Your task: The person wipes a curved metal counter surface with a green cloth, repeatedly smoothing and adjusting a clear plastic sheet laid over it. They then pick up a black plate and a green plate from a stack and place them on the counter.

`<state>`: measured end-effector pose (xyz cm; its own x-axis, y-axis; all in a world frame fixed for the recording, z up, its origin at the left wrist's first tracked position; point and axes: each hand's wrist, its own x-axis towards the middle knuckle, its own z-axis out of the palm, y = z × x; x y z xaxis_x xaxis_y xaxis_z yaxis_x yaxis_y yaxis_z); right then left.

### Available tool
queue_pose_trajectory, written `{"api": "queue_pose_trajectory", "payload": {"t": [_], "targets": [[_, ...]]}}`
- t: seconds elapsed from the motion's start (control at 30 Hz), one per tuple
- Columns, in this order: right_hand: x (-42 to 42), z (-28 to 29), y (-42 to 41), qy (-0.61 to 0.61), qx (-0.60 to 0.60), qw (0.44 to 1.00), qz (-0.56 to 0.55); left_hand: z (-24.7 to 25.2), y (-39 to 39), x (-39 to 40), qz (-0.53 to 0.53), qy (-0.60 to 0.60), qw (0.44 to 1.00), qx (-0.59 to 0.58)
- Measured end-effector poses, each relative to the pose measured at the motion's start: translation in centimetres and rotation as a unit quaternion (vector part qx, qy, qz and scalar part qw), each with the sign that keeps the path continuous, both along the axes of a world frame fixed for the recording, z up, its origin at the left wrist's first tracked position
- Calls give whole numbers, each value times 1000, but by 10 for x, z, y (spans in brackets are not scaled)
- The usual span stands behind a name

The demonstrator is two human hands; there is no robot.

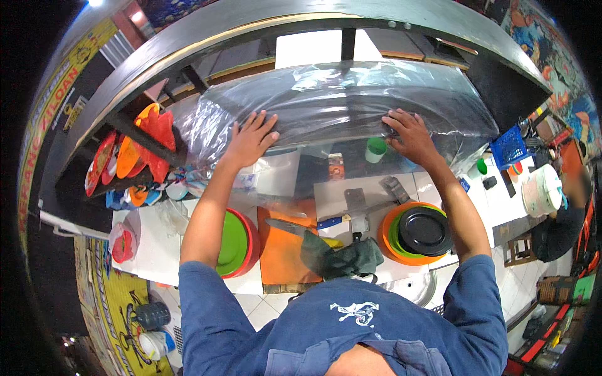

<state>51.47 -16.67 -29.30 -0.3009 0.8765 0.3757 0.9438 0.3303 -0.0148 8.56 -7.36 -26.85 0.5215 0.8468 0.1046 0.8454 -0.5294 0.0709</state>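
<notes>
A large clear plastic sheet (pixel 329 108) spreads across the counter frame before me, creased and shiny, with its near part reaching toward the tiled worktop. My left hand (pixel 251 141) rests on the sheet's left part, palm down and fingers spread. Farther right, my right hand (pixel 410 134) lies on it too, its fingers slightly bent and apart; the palm is hidden. A green and white cup (pixel 376 149) shows just left of that hand. Beneath the sheet's near edge are a cleaver (pixel 356 199) and a small box (pixel 336 167).
On the worktop stand green and red plates (pixel 233 242) and a stack topped by black plates (pixel 424 229). A knife (pixel 287 226) and dark cloth (pixel 341 256) lie on an orange cutting board (pixel 282 254). To the right are a blue basket (pixel 509 152) and white bucket (pixel 542 190).
</notes>
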Motion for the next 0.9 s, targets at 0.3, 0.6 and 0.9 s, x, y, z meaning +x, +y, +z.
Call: {"api": "queue_pose_trajectory", "payload": {"t": [0.3,0.6,0.9], "targets": [[-17,14,-8,-17,-39,999,-32,-20,13,-150,157,-90,982,45],[-15,13,-14,44,-10,999,-13,-1,-36,-103,34,-283,919,272],[29,5,-81,281,229,917,-168,-68,-163,-33,9,-486,873,33]]}}
